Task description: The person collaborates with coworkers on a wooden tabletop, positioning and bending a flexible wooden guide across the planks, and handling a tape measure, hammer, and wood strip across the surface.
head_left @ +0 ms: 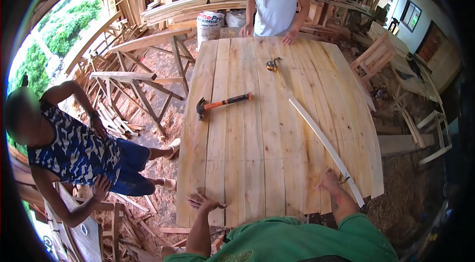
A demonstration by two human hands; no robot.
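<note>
In the head view, my left hand (204, 203) rests on the near left edge of a tabletop of joined wooden planks (247, 138), fingers spread and holding nothing. My right hand (328, 181) lies on the planks near the right side, thumb apart from the fingers, just left of a long pale wooden strip (324, 145). A small dark object (344, 180) lies on the strip beside that hand; its kind is unclear. Further left on the planks is a claw hammer (225, 102) with an orange and black handle. Toward the far edge sits a tape measure (271, 66), its yellow blade slightly out.
A person in a white sleeveless shirt (277, 2) stands at the far edge, hands on it. Another person in a patterned tank top (79, 145) stands at the left. Wooden sawhorses (138, 81), a white sack (210, 26), stacked lumber and wood shavings surround the tabletop.
</note>
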